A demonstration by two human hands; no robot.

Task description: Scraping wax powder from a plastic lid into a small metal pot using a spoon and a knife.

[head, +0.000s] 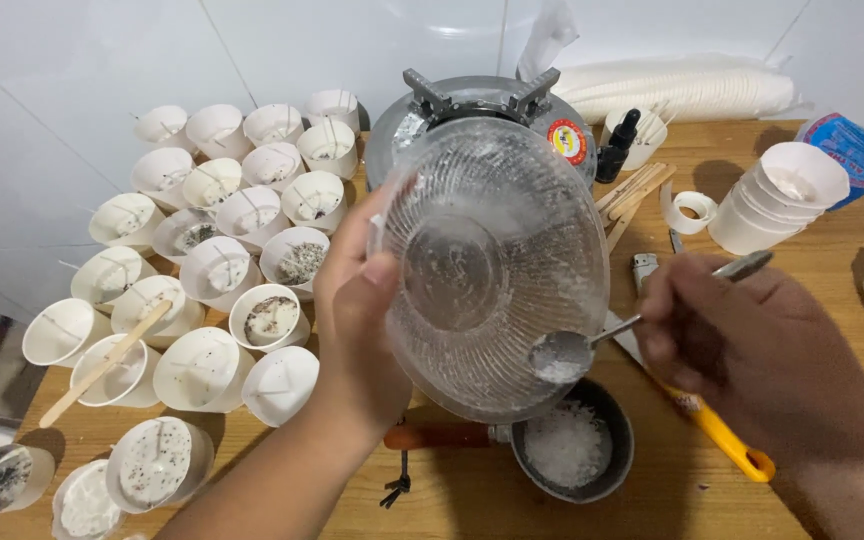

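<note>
A wooden surface [832, 300] meets white tiled wall [72, 60]. The left hand [357, 330] grips a tilted glass bowl [492, 270]; the right hand [752, 350] pinches a spoon [592, 345], seemingly over a small pot [572, 440].

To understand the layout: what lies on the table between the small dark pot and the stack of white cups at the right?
In the head view, the right hand with its spoon, above a yellow-handled tool.

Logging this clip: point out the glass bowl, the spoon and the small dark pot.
glass bowl [452, 270], head view, centre of its ribbed base.
spoon [560, 354], head view, its scoop end.
small dark pot [620, 435], head view, right rim.
</note>
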